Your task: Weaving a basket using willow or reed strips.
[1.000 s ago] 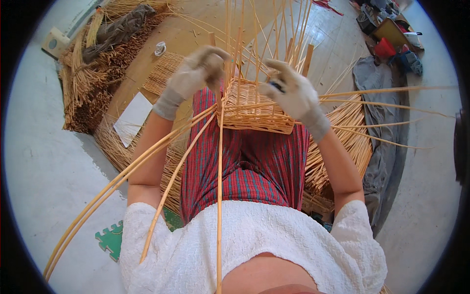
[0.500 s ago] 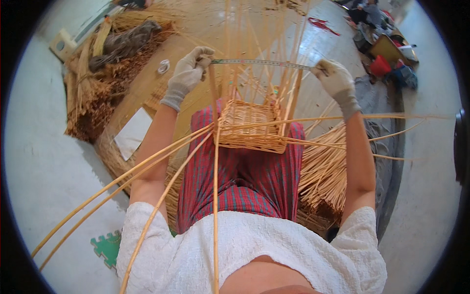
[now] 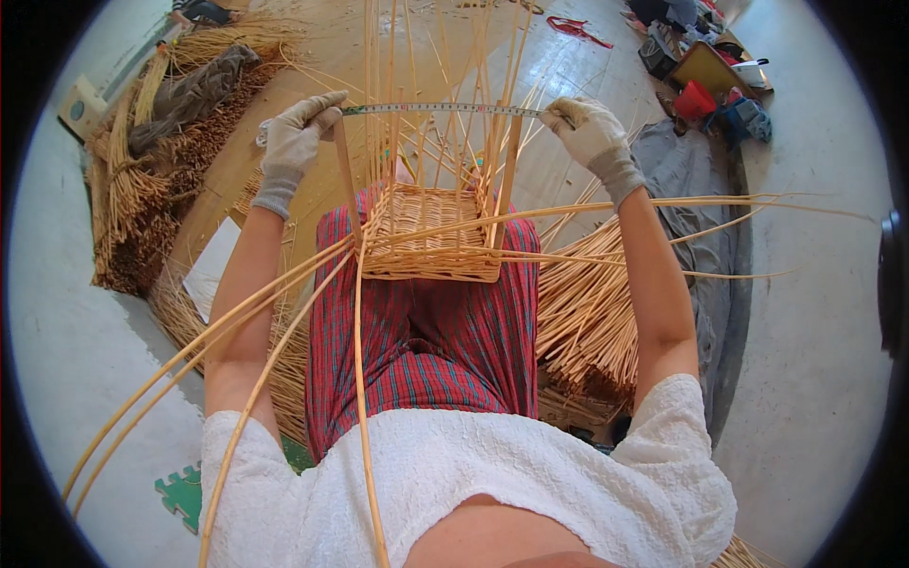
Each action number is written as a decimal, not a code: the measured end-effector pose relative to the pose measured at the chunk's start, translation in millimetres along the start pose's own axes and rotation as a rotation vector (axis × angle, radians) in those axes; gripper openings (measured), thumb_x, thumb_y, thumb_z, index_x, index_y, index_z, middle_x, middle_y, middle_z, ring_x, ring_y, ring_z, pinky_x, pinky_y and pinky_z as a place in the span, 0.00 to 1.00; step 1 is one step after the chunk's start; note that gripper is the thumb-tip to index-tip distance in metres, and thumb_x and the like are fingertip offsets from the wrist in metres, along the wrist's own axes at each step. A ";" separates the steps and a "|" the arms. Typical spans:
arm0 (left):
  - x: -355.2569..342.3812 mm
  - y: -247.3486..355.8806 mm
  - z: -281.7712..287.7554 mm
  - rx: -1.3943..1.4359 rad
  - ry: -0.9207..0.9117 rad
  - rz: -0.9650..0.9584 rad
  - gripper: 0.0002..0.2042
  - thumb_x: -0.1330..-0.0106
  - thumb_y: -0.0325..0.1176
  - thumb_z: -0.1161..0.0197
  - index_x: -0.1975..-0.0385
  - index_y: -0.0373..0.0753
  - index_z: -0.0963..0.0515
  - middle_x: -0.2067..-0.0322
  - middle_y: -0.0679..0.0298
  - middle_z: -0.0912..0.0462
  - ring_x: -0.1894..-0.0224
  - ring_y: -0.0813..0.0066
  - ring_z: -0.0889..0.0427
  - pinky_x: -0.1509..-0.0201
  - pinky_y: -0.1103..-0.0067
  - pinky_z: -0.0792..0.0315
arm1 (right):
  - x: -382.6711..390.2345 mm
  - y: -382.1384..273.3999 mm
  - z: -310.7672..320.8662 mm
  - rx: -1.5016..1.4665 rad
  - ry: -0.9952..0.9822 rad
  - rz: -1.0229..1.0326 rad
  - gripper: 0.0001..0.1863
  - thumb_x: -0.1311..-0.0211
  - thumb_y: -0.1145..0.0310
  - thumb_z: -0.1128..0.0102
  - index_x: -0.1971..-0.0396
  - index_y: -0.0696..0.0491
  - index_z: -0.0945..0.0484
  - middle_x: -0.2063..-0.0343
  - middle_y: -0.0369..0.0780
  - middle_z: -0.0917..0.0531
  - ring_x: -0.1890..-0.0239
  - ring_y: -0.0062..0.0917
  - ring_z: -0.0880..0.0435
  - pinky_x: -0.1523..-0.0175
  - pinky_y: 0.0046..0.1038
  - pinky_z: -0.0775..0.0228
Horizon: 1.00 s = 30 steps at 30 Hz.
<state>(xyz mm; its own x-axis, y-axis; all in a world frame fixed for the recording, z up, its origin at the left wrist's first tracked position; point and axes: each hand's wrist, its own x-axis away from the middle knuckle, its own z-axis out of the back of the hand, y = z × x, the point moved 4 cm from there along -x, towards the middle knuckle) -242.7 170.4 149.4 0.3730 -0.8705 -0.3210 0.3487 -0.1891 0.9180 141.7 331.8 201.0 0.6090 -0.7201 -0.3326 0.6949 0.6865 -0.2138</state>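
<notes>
On my lap rests a half-woven wicker basket [image 3: 431,237], with long upright canes rising from its far side and loose canes [image 3: 237,331] fanning out toward me and to both sides. A tape measure [image 3: 445,108] is stretched across the tops of two flat wooden uprights [image 3: 506,170]. My left hand [image 3: 301,142], in a whitish glove, pinches the tape's left end beside the left upright. The right end is gripped by my gloved right hand [image 3: 589,137], a little beyond the right upright.
A thick bundle of canes [image 3: 592,327] lies to the right of my legs. Further left are a heap of bundled reeds [image 3: 133,208] and a white sheet [image 3: 212,268]. Toward the far right stand a red container [image 3: 694,100] and other clutter. A red strap [image 3: 578,31] lies on the floor.
The whole scene has shifted left in the view. Both hands still hold the tape taut across the uprights, with little change against the basket.
</notes>
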 end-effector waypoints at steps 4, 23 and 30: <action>1.7 1.8 -1.9 0.001 -0.005 -0.001 0.13 0.30 0.30 0.37 0.47 0.39 0.18 0.59 0.69 0.15 0.61 0.82 0.18 0.56 0.82 0.19 | -0.4 -0.3 -0.9 -0.026 0.044 0.031 0.15 0.35 0.57 0.38 0.61 0.54 0.16 0.68 0.46 0.15 0.62 0.40 0.16 0.55 0.37 0.25; 24.9 -0.1 -27.4 0.334 -0.160 0.081 0.14 0.21 0.38 0.51 0.43 0.41 0.28 0.72 0.63 0.22 0.73 0.68 0.15 0.63 0.70 0.15 | 12.2 -41.3 -8.9 -0.014 -0.075 -0.079 0.21 0.40 0.51 0.36 0.53 0.49 0.20 0.61 0.43 0.14 0.56 0.39 0.15 0.52 0.37 0.25; 26.3 23.3 -16.1 0.402 -0.171 0.038 0.16 0.23 0.40 0.47 0.42 0.41 0.28 0.70 0.60 0.19 0.70 0.63 0.13 0.63 0.64 0.13 | 11.8 -61.8 24.4 -0.016 -0.060 -0.075 0.18 0.39 0.53 0.37 0.55 0.48 0.21 0.63 0.42 0.14 0.58 0.39 0.15 0.53 0.37 0.24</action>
<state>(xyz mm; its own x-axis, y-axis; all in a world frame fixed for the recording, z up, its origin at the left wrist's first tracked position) -210.9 150.4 158.6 0.2199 -0.9364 -0.2736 -0.0374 -0.2883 0.9568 115.3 278.4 232.7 0.5779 -0.7737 -0.2596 0.7332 0.6319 -0.2511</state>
